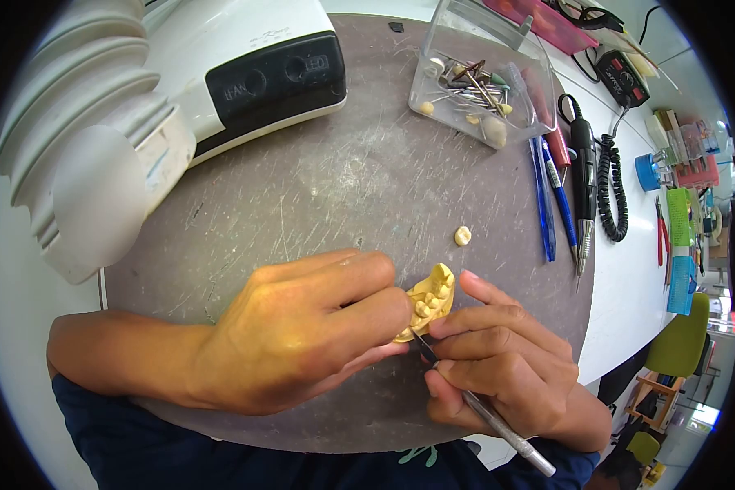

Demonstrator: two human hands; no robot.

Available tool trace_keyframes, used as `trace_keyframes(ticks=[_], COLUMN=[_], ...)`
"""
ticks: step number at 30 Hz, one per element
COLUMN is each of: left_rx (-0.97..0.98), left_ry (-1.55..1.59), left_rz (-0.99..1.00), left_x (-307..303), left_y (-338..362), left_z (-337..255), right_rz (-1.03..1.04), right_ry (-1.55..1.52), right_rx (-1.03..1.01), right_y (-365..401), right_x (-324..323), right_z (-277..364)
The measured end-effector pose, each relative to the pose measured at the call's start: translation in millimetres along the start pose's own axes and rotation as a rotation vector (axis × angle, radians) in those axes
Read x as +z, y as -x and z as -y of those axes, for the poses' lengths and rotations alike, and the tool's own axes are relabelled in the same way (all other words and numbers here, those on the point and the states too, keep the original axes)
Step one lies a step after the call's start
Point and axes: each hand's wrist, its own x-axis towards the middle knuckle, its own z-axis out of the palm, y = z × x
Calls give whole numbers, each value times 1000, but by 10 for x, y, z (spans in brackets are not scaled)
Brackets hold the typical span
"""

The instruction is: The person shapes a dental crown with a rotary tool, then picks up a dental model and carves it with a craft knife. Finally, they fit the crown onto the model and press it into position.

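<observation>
Between my hands is a yellow dental model [429,304] with a curved row of teeth. My left hand [322,327] is closed around the model's left part, its fingertips partly hidden behind the knuckles. My right hand [510,359] grips a metal-handled knife [506,433], whose dark blade points up and left and meets the model's lower edge. The right index finger lies close beside the model. Just above the model, a single cream tooth crown [463,236] rests on the grey-brown mat [318,196].
A clear plastic box [486,77] of burs and small pieces is at the top. Blue pens [559,196] and a black handpiece [584,171] with coiled cord lie at the right. A white machine [261,65] with a ribbed hose [82,106] stands at upper left.
</observation>
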Motion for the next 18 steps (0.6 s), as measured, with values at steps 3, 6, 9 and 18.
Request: trace_keyframes(ticks=[3,6,9,18], left_rx=[1,3,-3,-53], left_ry=[-2,-4,-1,23], left_rz=[-6,-8,-3,18], left_x=[8,9,0,-33], left_y=[4,6,2,8], left_z=[4,7,2,-2], right_rz=[9,2,9,29], right_ry=[11,2,13,25], right_rx=[-9,-16,-15,-24], right_y=[-2,-3,-13,-10], right_x=[-2,5,-8,-76], right_z=[1,-2,4,10])
